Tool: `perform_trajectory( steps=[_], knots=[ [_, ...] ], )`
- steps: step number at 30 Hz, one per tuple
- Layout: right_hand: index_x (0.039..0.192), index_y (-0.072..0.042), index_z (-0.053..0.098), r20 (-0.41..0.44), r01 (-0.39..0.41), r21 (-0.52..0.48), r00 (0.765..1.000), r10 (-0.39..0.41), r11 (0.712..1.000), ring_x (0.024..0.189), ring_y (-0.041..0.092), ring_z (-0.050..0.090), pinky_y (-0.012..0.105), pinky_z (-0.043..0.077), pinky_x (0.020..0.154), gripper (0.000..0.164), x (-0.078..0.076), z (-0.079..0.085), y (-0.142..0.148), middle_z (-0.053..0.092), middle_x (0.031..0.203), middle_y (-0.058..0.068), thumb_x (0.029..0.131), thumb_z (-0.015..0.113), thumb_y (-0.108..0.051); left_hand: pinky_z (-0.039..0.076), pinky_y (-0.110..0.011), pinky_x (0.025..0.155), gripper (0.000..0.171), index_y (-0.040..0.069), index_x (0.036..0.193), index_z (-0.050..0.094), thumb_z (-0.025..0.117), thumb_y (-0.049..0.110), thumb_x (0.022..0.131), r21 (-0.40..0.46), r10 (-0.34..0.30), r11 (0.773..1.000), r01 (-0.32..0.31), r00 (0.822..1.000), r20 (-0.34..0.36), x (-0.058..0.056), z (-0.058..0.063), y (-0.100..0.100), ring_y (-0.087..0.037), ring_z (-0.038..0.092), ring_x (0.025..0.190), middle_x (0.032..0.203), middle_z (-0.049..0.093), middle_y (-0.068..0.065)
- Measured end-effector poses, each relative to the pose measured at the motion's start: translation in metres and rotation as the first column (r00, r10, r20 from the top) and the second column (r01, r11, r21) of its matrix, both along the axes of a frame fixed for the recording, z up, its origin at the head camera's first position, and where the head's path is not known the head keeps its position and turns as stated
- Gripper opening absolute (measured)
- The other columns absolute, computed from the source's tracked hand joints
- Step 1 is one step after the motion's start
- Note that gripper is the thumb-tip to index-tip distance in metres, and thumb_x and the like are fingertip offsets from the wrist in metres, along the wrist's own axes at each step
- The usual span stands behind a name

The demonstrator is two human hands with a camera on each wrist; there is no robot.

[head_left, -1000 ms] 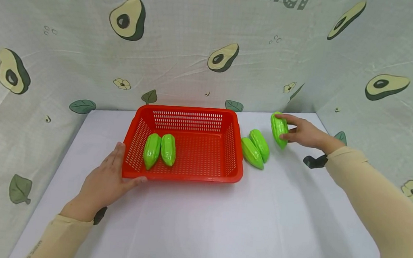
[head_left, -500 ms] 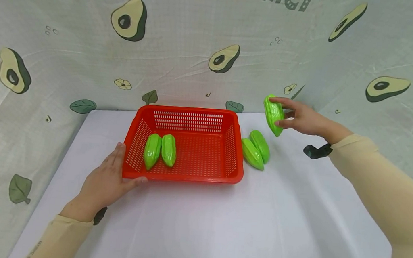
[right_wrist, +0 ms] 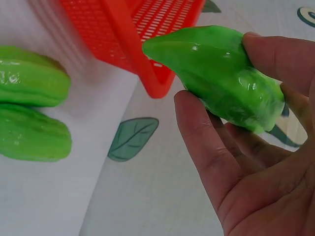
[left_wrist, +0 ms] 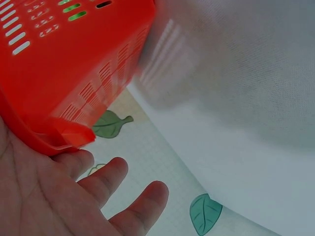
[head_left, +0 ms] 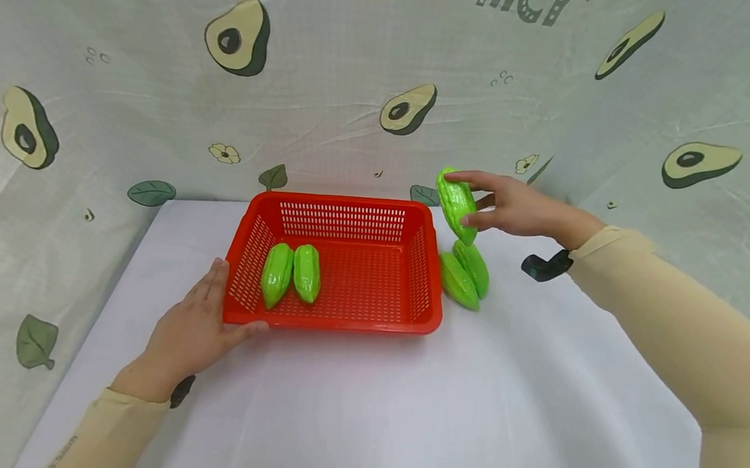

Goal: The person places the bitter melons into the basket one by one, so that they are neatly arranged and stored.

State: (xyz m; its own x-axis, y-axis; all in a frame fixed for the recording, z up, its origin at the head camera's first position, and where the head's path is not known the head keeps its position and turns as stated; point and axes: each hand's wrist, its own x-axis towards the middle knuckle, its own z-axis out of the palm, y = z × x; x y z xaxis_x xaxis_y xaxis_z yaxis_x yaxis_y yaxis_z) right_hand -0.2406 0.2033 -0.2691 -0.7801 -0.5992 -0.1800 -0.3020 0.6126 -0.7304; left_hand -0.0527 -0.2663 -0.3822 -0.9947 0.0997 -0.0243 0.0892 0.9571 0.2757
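Observation:
In the head view my right hand (head_left: 522,207) pinches a glossy green bitter melon (head_left: 456,207) between thumb and fingers, raised near the back right corner of the red basket (head_left: 335,324). The right wrist view shows the held bitter melon (right_wrist: 216,73) with its pointed tip toward the basket (right_wrist: 118,34). Against the basket's front left corner rests my left hand (head_left: 187,333), fingers fairly straight along the side and thumb by the front rim. The left wrist view has the rim against the palm. Inside, at the left, lie two bitter melons (head_left: 276,274).
Two more bitter melons (head_left: 460,281) lie side by side on the white table (head_left: 360,416), just right of the basket; the held one partly overlaps one of them in the head view. An avocado-print cloth (head_left: 318,112) hangs behind and at both sides.
My right hand has lifted the bitter melon off the table at the right and carried it left, toward the basket. The left hand and the basket have stayed put.

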Motion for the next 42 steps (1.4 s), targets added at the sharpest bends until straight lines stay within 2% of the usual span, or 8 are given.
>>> perform_trajectory(
  steps=[8, 16, 20, 24, 30, 36, 42],
  knots=[
    [0.155, -0.029, 0.035, 0.031, -0.099, -0.010, 0.995, 0.100, 0.995, 0.122, 0.033, 0.057, 0.041, 0.058, 0.083, 0.074, -0.001, -0.001, -0.044, 0.042, 0.148, 0.007, 0.093, 0.071, -0.012, 0.041, -0.066, 0.097, 0.128, -0.005, 0.156, 0.000, 0.051, 0.083, 0.080, 0.006, -0.003, 1.000, 0.003, 1.000, -0.004, 0.000, 0.000, 0.000, -0.053, 0.028, 0.139, 0.159, 0.015, -0.031],
    [0.155, -0.025, 0.037, 0.045, -0.199, -0.009, 0.979, 0.199, 0.980, 0.111, 0.026, 0.063, 0.036, 0.057, 0.084, 0.072, -0.005, -0.018, -0.092, 0.051, 0.133, 0.006, 0.093, 0.072, -0.012, 0.040, -0.067, 0.098, 0.127, -0.005, 0.156, -0.001, 0.053, 0.082, 0.080, 0.000, 0.001, 1.000, -0.001, 1.000, -0.007, 0.000, -0.006, -0.002, -0.053, 0.027, 0.139, 0.160, 0.014, -0.031],
    [0.154, -0.025, 0.039, 0.043, -0.207, 0.031, 0.978, 0.206, 0.978, 0.103, 0.025, 0.064, 0.035, 0.057, 0.081, 0.072, -0.004, -0.024, -0.111, 0.052, 0.131, 0.006, 0.092, 0.073, -0.014, 0.040, -0.067, 0.098, 0.127, -0.005, 0.156, -0.001, 0.053, 0.081, 0.080, 0.003, -0.002, 1.000, 0.002, 1.000, -0.009, -0.001, -0.007, -0.002, -0.053, 0.027, 0.138, 0.159, 0.014, -0.031],
    [0.153, -0.026, 0.040, 0.069, -0.198, 0.086, 0.979, 0.193, 0.976, 0.097, 0.026, 0.063, 0.038, 0.058, 0.079, 0.071, -0.004, -0.027, -0.127, 0.050, 0.132, 0.008, 0.092, 0.074, -0.016, 0.041, -0.066, 0.097, 0.125, -0.005, 0.156, 0.000, 0.055, 0.079, 0.082, 0.005, -0.004, 1.000, 0.004, 1.000, -0.017, 0.000, -0.005, -0.002, -0.052, 0.027, 0.139, 0.160, 0.015, -0.031],
    [0.153, -0.028, 0.041, 0.098, -0.225, 0.173, 0.973, 0.211, 0.959, 0.089, 0.027, 0.067, 0.038, 0.058, 0.079, 0.069, -0.009, -0.034, -0.152, 0.049, 0.129, 0.009, 0.092, 0.074, -0.019, 0.041, -0.066, 0.097, 0.125, -0.006, 0.156, 0.001, 0.054, 0.080, 0.082, 0.010, -0.008, 1.000, 0.008, 1.000, -0.023, 0.001, -0.005, -0.003, -0.052, 0.027, 0.139, 0.159, 0.015, -0.031],
    [0.154, -0.025, 0.040, 0.160, -0.224, 0.160, 0.967, 0.199, 0.961, 0.097, 0.022, 0.062, 0.034, 0.057, 0.082, 0.070, -0.011, -0.043, -0.173, 0.050, 0.127, 0.009, 0.093, 0.073, -0.015, 0.041, -0.066, 0.097, 0.127, -0.004, 0.156, -0.001, 0.052, 0.082, 0.080, 0.001, 0.001, 1.000, -0.001, 1.000, -0.010, 0.000, -0.007, -0.005, -0.052, 0.026, 0.139, 0.160, 0.014, -0.031],
    [0.153, -0.020, 0.042, 0.212, -0.232, 0.139, 0.957, 0.200, 0.963, 0.110, 0.024, 0.054, 0.033, 0.058, 0.082, 0.068, -0.012, -0.054, -0.186, 0.049, 0.127, 0.010, 0.093, 0.072, -0.011, 0.041, -0.066, 0.098, 0.126, -0.004, 0.157, -0.001, 0.054, 0.081, 0.081, 0.010, -0.002, 1.000, 0.002, 1.000, -0.022, -0.001, -0.007, -0.004, -0.052, 0.027, 0.139, 0.159, 0.015, -0.031]
  ],
)
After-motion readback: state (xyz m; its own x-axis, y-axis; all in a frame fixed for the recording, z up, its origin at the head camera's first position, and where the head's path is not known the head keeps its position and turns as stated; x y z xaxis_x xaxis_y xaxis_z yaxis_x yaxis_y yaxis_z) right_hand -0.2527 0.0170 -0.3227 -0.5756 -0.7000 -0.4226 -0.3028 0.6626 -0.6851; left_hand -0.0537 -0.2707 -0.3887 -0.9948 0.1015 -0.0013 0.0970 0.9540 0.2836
